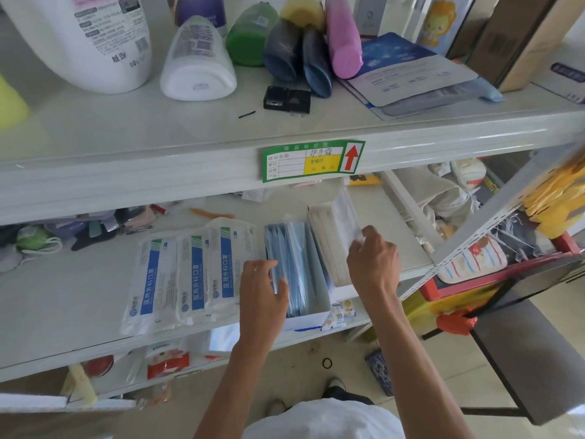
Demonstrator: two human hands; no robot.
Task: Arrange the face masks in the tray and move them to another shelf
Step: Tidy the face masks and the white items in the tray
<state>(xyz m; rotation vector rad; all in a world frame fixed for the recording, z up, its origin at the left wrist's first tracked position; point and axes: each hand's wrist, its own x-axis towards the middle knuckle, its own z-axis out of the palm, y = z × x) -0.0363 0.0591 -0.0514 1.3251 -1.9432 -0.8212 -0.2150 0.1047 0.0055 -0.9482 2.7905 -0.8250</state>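
Note:
On the middle shelf stands a white tray holding upright blue face masks and, to their right, a stack of white face masks in clear wrap. My left hand grips the left side of the blue masks, thumb against them. My right hand pinches the clear wrap at the top of the white stack. Three flat packs of surgical masks with blue labels lie side by side on the shelf, just left of the tray.
The upper shelf carries bottles, a black clip and flat sheet packs; a green price tag is on its edge. Clutter lies at the back left of the middle shelf. A metal upright and a red crate stand to the right.

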